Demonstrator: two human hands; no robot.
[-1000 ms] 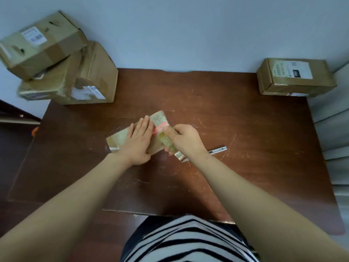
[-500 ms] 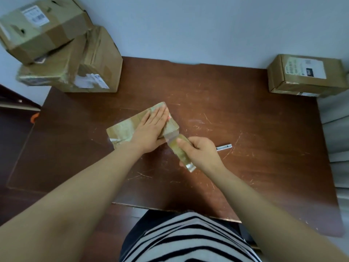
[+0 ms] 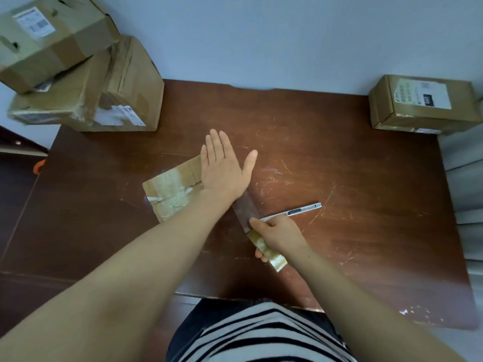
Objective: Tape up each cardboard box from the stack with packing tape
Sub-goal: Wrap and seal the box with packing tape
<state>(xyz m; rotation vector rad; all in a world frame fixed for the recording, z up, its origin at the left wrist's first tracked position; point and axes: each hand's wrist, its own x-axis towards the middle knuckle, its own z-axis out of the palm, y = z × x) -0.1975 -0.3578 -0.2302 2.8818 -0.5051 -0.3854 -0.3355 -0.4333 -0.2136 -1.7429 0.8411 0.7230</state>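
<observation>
A small flat cardboard box (image 3: 172, 188) lies on the brown table (image 3: 339, 205), with clear tape across its top. My left hand (image 3: 224, 168) lies flat on the box's right end, fingers straight and pointing away from me. My right hand (image 3: 277, 236) grips a roll of clear packing tape (image 3: 266, 250) nearer to me. A strip of tape (image 3: 245, 207) stretches from the roll up to the box under my left wrist.
A silver utility knife (image 3: 300, 210) lies just right of my right hand. Two bigger cardboard boxes (image 3: 86, 82) are stacked at the table's back left corner. One labelled box (image 3: 423, 105) sits at the back right. The wall runs behind the table.
My right hand has pulled the roll toward me, drawing out a longer strip. My left hand has slid to the box's right end and flattened there.
</observation>
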